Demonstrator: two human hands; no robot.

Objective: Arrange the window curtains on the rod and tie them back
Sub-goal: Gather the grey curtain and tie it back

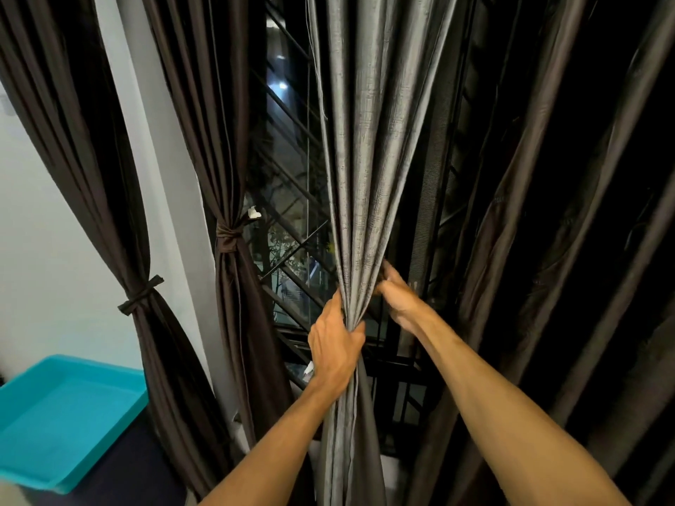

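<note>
A grey curtain (365, 140) hangs in the middle of the window, gathered into a narrow bunch at waist height. My left hand (334, 341) grips that bunch from the left, thumb across its front. My right hand (396, 294) reaches to the curtain's right edge, fingers curled into the folds behind it. Left of it, two dark brown curtains are tied back: one (226, 177) with a knotted band (228, 237), the other (91, 177) with a band (140, 295). The rod is out of view.
A dark brown curtain (566, 213) hangs loose on the right. Behind the curtains is a window with a black diagonal grille (288, 228). A turquoise tray (62, 403) lies at the lower left, by a white wall (47, 250).
</note>
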